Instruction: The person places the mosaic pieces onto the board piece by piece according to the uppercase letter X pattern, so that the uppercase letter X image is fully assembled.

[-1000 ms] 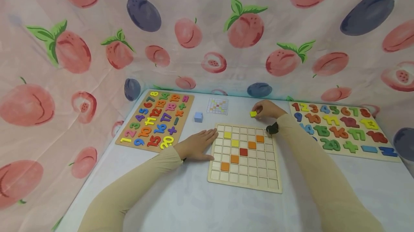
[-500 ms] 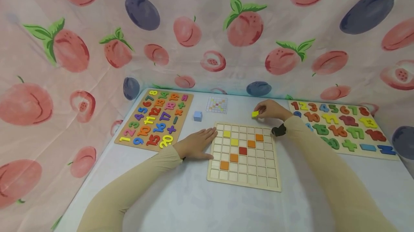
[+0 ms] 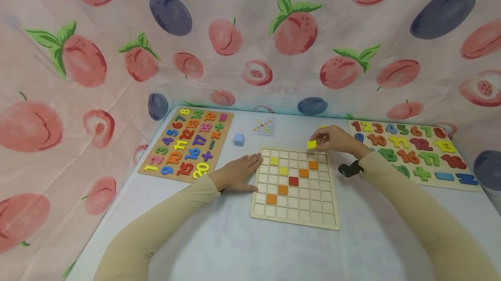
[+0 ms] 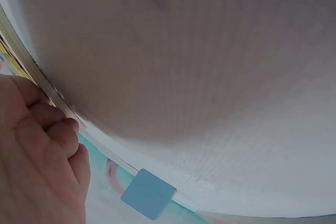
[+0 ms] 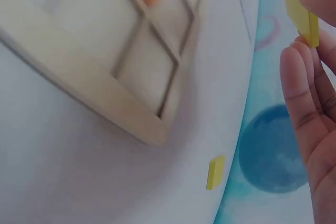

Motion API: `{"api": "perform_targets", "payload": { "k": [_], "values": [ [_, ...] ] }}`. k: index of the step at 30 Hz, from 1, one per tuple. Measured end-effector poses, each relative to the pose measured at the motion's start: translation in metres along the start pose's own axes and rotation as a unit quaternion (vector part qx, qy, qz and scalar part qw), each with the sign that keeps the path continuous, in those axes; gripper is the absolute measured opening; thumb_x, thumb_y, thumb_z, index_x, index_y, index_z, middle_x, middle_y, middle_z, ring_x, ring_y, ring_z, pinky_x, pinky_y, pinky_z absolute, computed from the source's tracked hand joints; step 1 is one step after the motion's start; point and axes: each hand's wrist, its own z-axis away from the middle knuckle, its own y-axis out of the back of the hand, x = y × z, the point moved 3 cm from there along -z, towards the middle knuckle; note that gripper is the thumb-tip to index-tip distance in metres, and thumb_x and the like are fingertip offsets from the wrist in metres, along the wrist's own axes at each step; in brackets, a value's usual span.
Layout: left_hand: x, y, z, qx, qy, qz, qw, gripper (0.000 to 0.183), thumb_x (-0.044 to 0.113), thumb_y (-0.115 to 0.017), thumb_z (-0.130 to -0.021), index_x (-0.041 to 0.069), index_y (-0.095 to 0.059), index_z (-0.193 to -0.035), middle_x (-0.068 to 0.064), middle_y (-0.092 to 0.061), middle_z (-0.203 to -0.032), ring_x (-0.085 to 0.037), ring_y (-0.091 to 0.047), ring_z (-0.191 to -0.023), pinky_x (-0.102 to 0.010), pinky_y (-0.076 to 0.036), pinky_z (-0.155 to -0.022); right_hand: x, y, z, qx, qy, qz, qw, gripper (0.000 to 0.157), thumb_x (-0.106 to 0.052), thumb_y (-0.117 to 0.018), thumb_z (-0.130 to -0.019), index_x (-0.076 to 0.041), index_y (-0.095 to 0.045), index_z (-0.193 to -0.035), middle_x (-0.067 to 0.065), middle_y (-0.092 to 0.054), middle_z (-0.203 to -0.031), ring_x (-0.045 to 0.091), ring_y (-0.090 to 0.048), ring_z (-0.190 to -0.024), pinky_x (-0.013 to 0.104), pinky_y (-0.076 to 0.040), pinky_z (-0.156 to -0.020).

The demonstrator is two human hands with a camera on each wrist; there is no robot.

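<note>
My right hand pinches a yellow square tile between thumb and fingers, above the far right edge of the wooden grid board. The right wrist view shows the tile on edge in the fingertips. My left hand lies palm down with extended fingers, fingertips at the board's left edge; its wrist view shows the fingers along that rim. Set in the grid are two yellow tiles, a red tile and several orange tiles. Another yellow tile lies on the table behind the right hand.
A pale blue cube and a small printed pattern card sit beyond the board. Number puzzle boards lie on both sides, one at left and one at right, partly behind the right arm. A fruit-print cloth hangs behind the table.
My right hand, holding the yellow tile, has moved nearer and slightly right, from behind the board to over its far edge. The other loose yellow tile has come into sight. The left hand stays put.
</note>
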Motion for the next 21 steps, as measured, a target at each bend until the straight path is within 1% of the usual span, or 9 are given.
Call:
{"api": "perform_targets", "payload": {
  "k": [5,10,15,18,21],
  "values": [
    [-0.001,-0.001,0.0,0.003,0.002,0.002,1.0,0.093,0.067,-0.04,-0.088,0.007,-0.007,-0.152,-0.009,-0.004,-0.16,-0.02,-0.008,-0.148,-0.032,-0.012,-0.121,-0.01,-0.01,0.017,-0.013,0.039,-0.002,0.999,0.023,-0.011,-0.076,-0.077,-0.006,-0.069,-0.098,0.003,-0.065,-0.084,0.012,-0.056,-0.074,0.021,-0.053,-0.07],
    [-0.001,-0.001,0.0,0.004,0.003,0.007,1.0,0.093,0.067,-0.041,-0.088,0.007,-0.008,-0.152,-0.008,-0.004,-0.16,-0.02,-0.008,-0.148,-0.033,-0.012,-0.121,-0.021,-0.021,0.031,-0.03,0.053,-0.021,0.998,0.023,-0.012,-0.077,-0.076,-0.008,-0.069,-0.098,0.001,-0.065,-0.086,0.01,-0.055,-0.074,0.02,-0.052,-0.07],
    [-0.001,-0.002,-0.001,0.004,0.001,0.007,1.0,0.093,0.067,-0.04,-0.088,0.008,-0.008,-0.152,-0.008,-0.004,-0.16,-0.02,-0.008,-0.148,-0.033,-0.012,-0.121,-0.03,-0.032,0.044,-0.047,0.07,-0.043,0.996,0.024,-0.011,-0.077,-0.076,-0.008,-0.069,-0.098,0.002,-0.065,-0.087,0.011,-0.056,-0.073,0.02,-0.053,-0.069],
    [-0.001,-0.002,-0.001,0.003,0.0,0.004,1.0,0.093,0.067,-0.04,-0.088,0.008,-0.007,-0.152,-0.008,-0.004,-0.16,-0.02,-0.007,-0.148,-0.032,-0.012,-0.121,-0.033,-0.04,0.049,-0.062,0.067,-0.055,0.994,0.024,-0.011,-0.078,-0.075,-0.008,-0.069,-0.097,0.002,-0.065,-0.087,0.012,-0.056,-0.073,0.02,-0.053,-0.069],
    [-0.001,-0.002,-0.001,0.004,0.0,0.004,1.0,0.093,0.067,-0.04,-0.088,0.007,-0.007,-0.152,-0.009,-0.004,-0.16,-0.02,-0.007,-0.148,-0.033,-0.012,-0.121,-0.034,-0.047,0.054,-0.076,0.061,-0.053,0.994,0.025,-0.013,-0.079,-0.074,-0.01,-0.069,-0.096,0.001,-0.064,-0.085,0.011,-0.056,-0.073,0.02,-0.052,-0.068]
  ]
}}
